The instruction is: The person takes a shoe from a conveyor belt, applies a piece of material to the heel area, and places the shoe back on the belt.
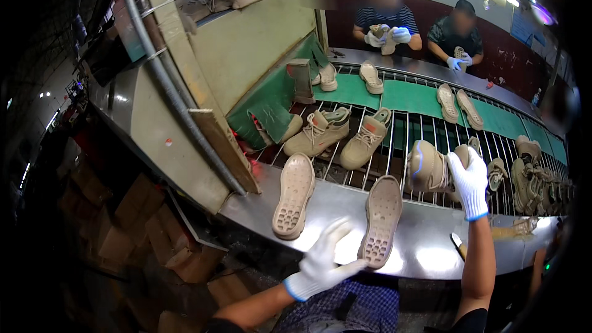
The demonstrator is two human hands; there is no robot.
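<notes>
My right hand (469, 180), in a white knit glove, is closed on a beige shoe (425, 166) above the wire rack, its heel with a blue line turned left. My left hand (325, 260), gloved too, has its fingers spread and holds nothing that I can see. Its thumb reaches to the lower end of a beige sole (382, 216) on the metal ledge; whether it touches I cannot tell. Further left lies a second sole (294, 196), cavity side up. Two laced beige shoes, one (317, 134) and another (366, 140), sit on the rack beyond.
A metal ledge (333, 209) runs along my side, with a knife-like tool (458, 245) on it. Green belt sections (407, 97) carry more soles. Several shoes (530, 179) crowd the right. Two people work across the line. Beige panel (179, 142) and pipe stand left, above cardboard boxes (142, 209).
</notes>
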